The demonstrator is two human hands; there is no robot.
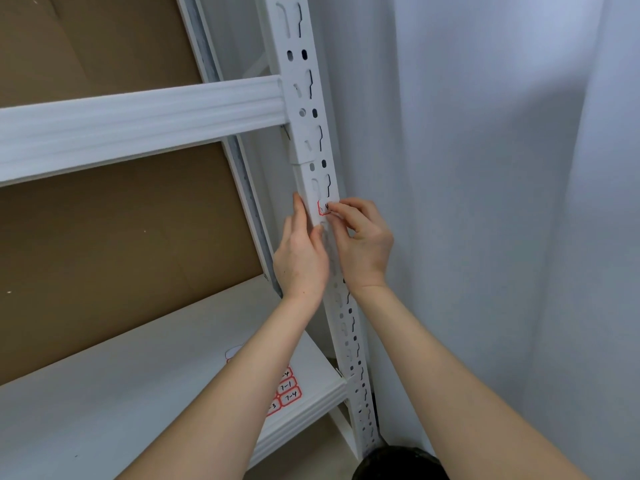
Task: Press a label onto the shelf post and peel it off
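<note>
A sheet of red-bordered labels [289, 389] marked 7-1 and 7-4 lies on the white shelf board [104, 410]. Higher up, the left hand [301, 258] rests straight-fingered against the slotted upright [308, 109], while the right hand [363, 240] pinches a red-bordered label [323, 208] against it.
</note>
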